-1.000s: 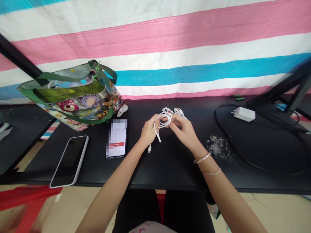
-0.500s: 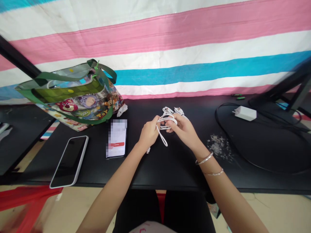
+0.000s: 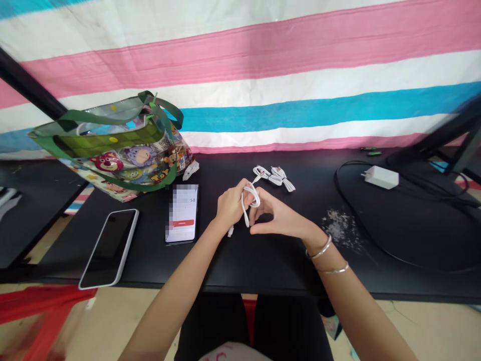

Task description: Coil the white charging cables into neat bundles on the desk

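Note:
A white charging cable (image 3: pixel 255 197) is gathered into a small loop above the black table. My left hand (image 3: pixel 230 204) is closed around it, and a white plug end (image 3: pixel 230 231) hangs below that hand. Against the right side of the loop is my right hand (image 3: pixel 281 216), its fingers curved and its thumb held apart, leaving a gap. Its fingertips are partly hidden by the cable. Just beyond the hands lie white cable bundles (image 3: pixel 283 180) bound with dark ties.
Left on the black table (image 3: pixel 263 271) are a lit phone (image 3: pixel 188 205), a white-edged dark-screen device (image 3: pixel 108 250) and a cartoon bag (image 3: pixel 139 160). Right are pale scraps (image 3: pixel 340 228), a white charger (image 3: pixel 381 177) and a black cord (image 3: pixel 370 243). A striped sheet (image 3: pixel 240 60) hangs behind.
The loop in my left hand has become smaller and tighter. My right hand has moved slightly lower, its thumb now off the cable. The bound bundles behind are more visible.

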Demonstrator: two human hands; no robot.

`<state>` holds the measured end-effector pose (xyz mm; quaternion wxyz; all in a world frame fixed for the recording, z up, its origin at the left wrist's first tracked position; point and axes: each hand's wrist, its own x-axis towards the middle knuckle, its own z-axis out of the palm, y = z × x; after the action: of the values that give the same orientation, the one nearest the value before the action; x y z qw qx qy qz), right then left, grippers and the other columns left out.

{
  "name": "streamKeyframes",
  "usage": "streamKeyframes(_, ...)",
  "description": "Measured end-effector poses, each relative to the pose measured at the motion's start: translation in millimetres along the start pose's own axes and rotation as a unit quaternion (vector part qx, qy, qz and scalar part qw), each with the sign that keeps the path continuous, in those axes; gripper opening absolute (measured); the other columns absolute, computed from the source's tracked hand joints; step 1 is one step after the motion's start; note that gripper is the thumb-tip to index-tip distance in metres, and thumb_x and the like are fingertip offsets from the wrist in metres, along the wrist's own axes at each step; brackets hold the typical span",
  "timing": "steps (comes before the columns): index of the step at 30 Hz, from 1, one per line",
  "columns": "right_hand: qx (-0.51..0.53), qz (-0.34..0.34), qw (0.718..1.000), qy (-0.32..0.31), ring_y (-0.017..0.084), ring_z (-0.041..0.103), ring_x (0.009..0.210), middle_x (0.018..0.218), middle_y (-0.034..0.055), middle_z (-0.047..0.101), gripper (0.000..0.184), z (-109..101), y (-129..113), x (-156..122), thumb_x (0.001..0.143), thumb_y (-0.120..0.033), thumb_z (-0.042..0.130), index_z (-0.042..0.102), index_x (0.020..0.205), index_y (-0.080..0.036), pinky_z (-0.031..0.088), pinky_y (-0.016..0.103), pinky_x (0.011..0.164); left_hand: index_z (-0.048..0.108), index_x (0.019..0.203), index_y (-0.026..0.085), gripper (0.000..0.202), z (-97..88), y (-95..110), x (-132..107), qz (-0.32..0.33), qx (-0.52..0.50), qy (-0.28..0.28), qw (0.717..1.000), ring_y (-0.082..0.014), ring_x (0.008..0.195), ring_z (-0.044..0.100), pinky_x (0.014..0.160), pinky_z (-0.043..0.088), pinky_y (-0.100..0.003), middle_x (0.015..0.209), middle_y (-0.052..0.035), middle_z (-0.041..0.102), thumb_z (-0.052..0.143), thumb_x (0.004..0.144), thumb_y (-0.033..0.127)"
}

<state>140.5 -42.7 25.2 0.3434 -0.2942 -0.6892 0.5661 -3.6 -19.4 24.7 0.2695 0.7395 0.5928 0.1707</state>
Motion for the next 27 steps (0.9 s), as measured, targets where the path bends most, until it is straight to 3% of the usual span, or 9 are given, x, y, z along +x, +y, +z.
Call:
streamKeyframes(5, -0.052, -0.004, 0.997, 0.049, 0.011, 0.06, 0.06, 0.077, -0.0045, 0.056, 0.042, 7, 6, 2, 0.068, -0.034, 0.075, 0.05, 0.1, -0.022, 0.054, 0.027, 0.058, 0.055, 0.091, 0.026, 0.012, 1.6, -5, 3, -0.001, 0.008, 0.011, 1.0, -0.0206, 0.074, 0.063, 0.06, 0.033, -0.024, 0.073, 0.0019, 0.065, 0.044, 0.085, 0.023)
streamKeyframes(9, -0.026, -0.027, 0.996, 0.084, 0.012, 0.064, 0.063, 0.079, -0.0019, 0.06, 0.029, 6, 7, 3, 0.079, -0.047, 0.062, 0.054, 0.09, -0.022, 0.057, 0.03, 0.064, 0.055, 0.09, 0.027, 0.015, 1.9, -6, 4, 0.007, -0.015, 0.029, 0.999, -0.02, 0.074, 0.062, 0.06, 0.035, -0.024, 0.075, 0.0024, 0.065, 0.04, 0.089, 0.029)
streamKeyframes(13, 0.022, -0.016, 0.985, 0.171, 0.013, 0.065, 0.056, 0.078, 0.0008, 0.065, 0.045, 1, 11, 5, 0.082, -0.064, 0.048, 0.055, 0.087, -0.02, 0.057, 0.032, 0.064, 0.056, 0.089, 0.025, 0.021, 2.1, -3, 4, 0.004, -0.04, 0.034, 0.999, -0.0197, 0.072, 0.062, 0.062, 0.036, -0.024, 0.072, 0.0016, 0.064, 0.035, 0.091, 0.026)
streamKeyframes(20, 0.009, -0.009, 0.953, 0.302, 0.013, 0.062, 0.048, 0.075, 0.0014, 0.069, 0.051, -6, 26, 9, 0.078, -0.072, 0.045, 0.051, 0.085, -0.022, 0.058, 0.032, 0.057, 0.054, 0.101, 0.024, 0.022, 2.7, -2, 2, 0.046, -0.081, 0.039, 0.995, -0.0181, 0.066, 0.061, 0.065, 0.04, -0.024, 0.067, 0.0027, 0.062, 0.034, 0.092, 0.027)
streamKeyframes(23, -0.046, -0.02, 0.937, 0.347, 0.014, 0.062, 0.047, 0.072, 0.0011, 0.068, 0.046, -7, 27, 9, 0.082, -0.068, 0.043, 0.049, 0.085, -0.023, 0.056, 0.032, 0.054, 0.054, 0.104, 0.024, 0.023, 2.1, -1, 0, 0.06, -0.065, 0.031, 0.996, -0.0196, 0.068, 0.062, 0.067, 0.041, -0.026, 0.071, 0.0018, 0.063, 0.036, 0.092, 0.031)
streamKeyframes(27, -0.143, -0.028, 0.929, 0.339, 0.016, 0.064, 0.053, 0.073, 0.0012, 0.069, 0.029, -10, 24, 6, 0.086, -0.051, 0.048, 0.047, 0.092, -0.023, 0.054, 0.032, 0.057, 0.055, 0.102, 0.025, 0.021, 1.4, -1, 0, 0.057, -0.042, 0.035, 0.997, -0.0226, 0.075, 0.064, 0.07, 0.041, -0.027, 0.078, -0.0006, 0.066, 0.039, 0.092, 0.032)
